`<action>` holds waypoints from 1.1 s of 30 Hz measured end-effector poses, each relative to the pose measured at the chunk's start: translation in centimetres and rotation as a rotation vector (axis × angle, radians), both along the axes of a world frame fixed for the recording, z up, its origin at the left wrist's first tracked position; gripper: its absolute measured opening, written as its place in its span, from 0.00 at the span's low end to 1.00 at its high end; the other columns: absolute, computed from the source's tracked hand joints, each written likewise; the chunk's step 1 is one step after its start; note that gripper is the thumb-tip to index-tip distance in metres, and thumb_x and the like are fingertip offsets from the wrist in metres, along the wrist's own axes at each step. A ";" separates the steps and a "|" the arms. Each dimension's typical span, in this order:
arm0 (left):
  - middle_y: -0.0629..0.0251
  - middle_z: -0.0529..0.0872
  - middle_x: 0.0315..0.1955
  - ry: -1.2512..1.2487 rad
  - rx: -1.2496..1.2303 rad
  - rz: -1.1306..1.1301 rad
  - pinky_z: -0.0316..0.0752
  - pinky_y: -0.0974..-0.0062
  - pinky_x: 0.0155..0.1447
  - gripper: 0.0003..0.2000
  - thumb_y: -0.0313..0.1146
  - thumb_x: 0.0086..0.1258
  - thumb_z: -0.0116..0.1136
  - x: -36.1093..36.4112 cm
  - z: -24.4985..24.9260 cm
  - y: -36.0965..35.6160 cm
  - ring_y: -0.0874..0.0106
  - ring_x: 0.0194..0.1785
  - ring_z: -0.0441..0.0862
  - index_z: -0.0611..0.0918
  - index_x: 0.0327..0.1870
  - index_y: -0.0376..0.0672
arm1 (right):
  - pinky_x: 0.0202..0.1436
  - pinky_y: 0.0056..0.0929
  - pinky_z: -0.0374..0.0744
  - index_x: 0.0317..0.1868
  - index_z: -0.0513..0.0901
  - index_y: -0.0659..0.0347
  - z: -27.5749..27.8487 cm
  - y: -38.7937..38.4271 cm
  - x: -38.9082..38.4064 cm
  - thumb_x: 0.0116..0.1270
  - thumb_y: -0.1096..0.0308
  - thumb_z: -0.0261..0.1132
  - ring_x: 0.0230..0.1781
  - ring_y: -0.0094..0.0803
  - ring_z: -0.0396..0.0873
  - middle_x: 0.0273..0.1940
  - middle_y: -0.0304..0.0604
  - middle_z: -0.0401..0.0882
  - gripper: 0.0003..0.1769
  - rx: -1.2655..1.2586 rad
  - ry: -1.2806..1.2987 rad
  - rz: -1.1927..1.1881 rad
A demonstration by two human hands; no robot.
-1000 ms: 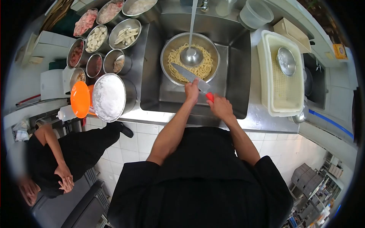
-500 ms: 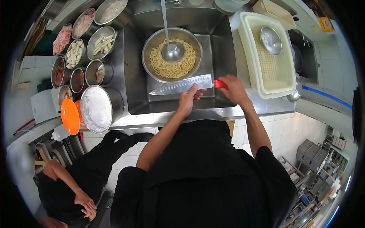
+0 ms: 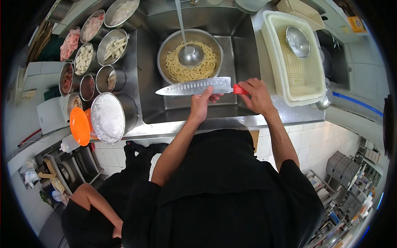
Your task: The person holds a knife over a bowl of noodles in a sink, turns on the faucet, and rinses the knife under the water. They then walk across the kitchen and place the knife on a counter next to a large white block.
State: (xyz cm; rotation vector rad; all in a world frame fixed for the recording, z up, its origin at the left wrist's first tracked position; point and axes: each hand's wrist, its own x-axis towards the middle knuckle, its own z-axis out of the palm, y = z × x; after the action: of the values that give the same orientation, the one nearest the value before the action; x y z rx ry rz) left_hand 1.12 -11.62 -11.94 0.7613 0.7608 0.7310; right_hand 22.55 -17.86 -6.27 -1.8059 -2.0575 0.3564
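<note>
Because the long steel knife with a red handle (image 3: 186, 87) lies crosswise at the near side of the round steel bowl (image 3: 163, 69), I use both hands: my right hand (image 3: 258, 98) closes around the handle, and my left hand (image 3: 200, 105) pinches the blade between thumb and fingers, apparently to steady it. Whether the blade touches the bowl, I cannot tell. A domed metal piece (image 3: 191, 58) blocks the bowl's middle, ringed by yellow noodles (image 3: 177, 71). Left of the bowl stands a deep steel pot of white powder (image 3: 131, 115); right, a cream plastic basket (image 3: 305, 100).

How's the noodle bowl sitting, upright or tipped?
Upright. The bowl stands in the sink with its round mouth facing up, noodles lying inside and none visibly spilled over the rim.
</note>
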 end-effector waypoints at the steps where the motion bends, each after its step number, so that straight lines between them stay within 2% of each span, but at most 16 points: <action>1: 0.57 0.86 0.36 -0.012 -0.014 0.005 0.70 0.77 0.39 0.15 0.40 0.74 0.49 -0.1 -0.1 0.0 0.76 0.35 0.77 0.80 0.44 0.36 | 0.42 0.38 0.69 0.47 0.80 0.55 0.1 0.0 0.0 0.48 0.69 0.70 0.40 0.39 0.74 0.37 0.41 0.76 0.21 0.000 0.000 -0.002; 7: 0.58 0.86 0.36 -0.061 0.032 -0.001 0.72 0.77 0.40 0.14 0.39 0.73 0.49 -0.7 -0.4 -0.1 0.75 0.36 0.79 0.81 0.43 0.35 | 0.50 0.38 0.66 0.49 0.79 0.53 1.6 0.0 -0.6 0.47 0.66 0.72 0.42 0.37 0.73 0.38 0.40 0.76 0.25 0.074 -0.096 0.006; 9: 0.58 0.86 0.38 -0.095 0.056 -0.015 0.72 0.76 0.42 0.15 0.39 0.73 0.50 -1.5 -0.4 0.2 0.75 0.37 0.79 0.81 0.45 0.35 | 0.55 0.40 0.63 0.51 0.77 0.52 3.1 0.0 -0.9 0.45 0.63 0.74 0.47 0.36 0.73 0.41 0.38 0.77 0.29 0.177 -0.152 -0.110; 12: 0.58 0.85 0.42 -0.185 0.109 -0.040 0.73 0.74 0.44 0.16 0.40 0.73 0.51 -2.6 -0.4 0.9 0.73 0.40 0.79 0.80 0.48 0.35 | 0.57 0.41 0.62 0.52 0.76 0.52 3.8 -0.2 -0.4 0.43 0.61 0.76 0.50 0.36 0.73 0.43 0.37 0.77 0.33 0.224 -0.164 -0.193; 14: 0.58 0.84 0.45 -0.264 0.148 -0.079 0.73 0.73 0.46 0.17 0.41 0.72 0.53 -3.3 -0.8 1.4 0.71 0.43 0.80 0.79 0.50 0.36 | 0.56 0.41 0.62 0.51 0.76 0.52 3.7 -0.3 0.1 0.42 0.62 0.76 0.50 0.37 0.72 0.44 0.37 0.77 0.32 0.254 -0.131 -0.180; 21: 0.55 0.84 0.47 -0.244 0.128 -0.149 0.73 0.72 0.48 0.16 0.40 0.72 0.53 -4.1 -1.8 1.6 0.70 0.45 0.80 0.79 0.50 0.36 | 0.52 0.42 0.67 0.46 0.75 0.55 2.6 -1.0 0.8 0.40 0.68 0.77 0.50 0.42 0.72 0.43 0.40 0.77 0.29 0.280 0.004 -0.121; 24: 0.54 0.84 0.46 -0.231 0.092 -0.131 0.73 0.72 0.47 0.16 0.39 0.73 0.52 -3.6 -1.7 1.4 0.70 0.43 0.80 0.79 0.51 0.35 | 0.52 0.43 0.67 0.46 0.75 0.56 2.6 -1.2 0.8 0.40 0.69 0.77 0.50 0.44 0.72 0.43 0.41 0.77 0.29 0.265 0.035 -0.132; 27: 0.55 0.85 0.41 -0.192 0.024 -0.100 0.73 0.75 0.44 0.14 0.37 0.74 0.50 -2.7 -1.6 1.5 0.72 0.40 0.80 0.78 0.50 0.36 | 0.52 0.42 0.67 0.46 0.75 0.55 2.8 -1.3 0.7 0.42 0.69 0.76 0.49 0.43 0.72 0.42 0.41 0.77 0.28 0.258 0.017 -0.143; 30: 0.57 0.86 0.34 -0.151 -0.061 0.024 0.71 0.77 0.39 0.13 0.37 0.74 0.50 -1.6 -0.9 1.5 0.74 0.34 0.80 0.79 0.46 0.36 | 0.53 0.41 0.66 0.45 0.76 0.55 2.7 -1.4 0.5 0.44 0.68 0.75 0.49 0.41 0.72 0.42 0.40 0.78 0.26 0.185 -0.020 -0.135; 33: 0.57 0.86 0.34 -0.158 -0.076 0.032 0.72 0.77 0.38 0.13 0.38 0.73 0.50 -1.4 -1.4 1.5 0.74 0.34 0.80 0.80 0.46 0.36 | 0.53 0.40 0.65 0.45 0.76 0.54 2.1 -1.4 0.4 0.46 0.67 0.74 0.49 0.39 0.73 0.41 0.39 0.78 0.24 0.170 -0.032 -0.128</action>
State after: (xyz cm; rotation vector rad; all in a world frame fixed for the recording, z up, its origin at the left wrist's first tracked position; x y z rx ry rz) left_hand -0.25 -10.16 -13.38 0.6160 0.6549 0.7768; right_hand 22.94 -19.21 -4.17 -1.8375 -1.9177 0.1137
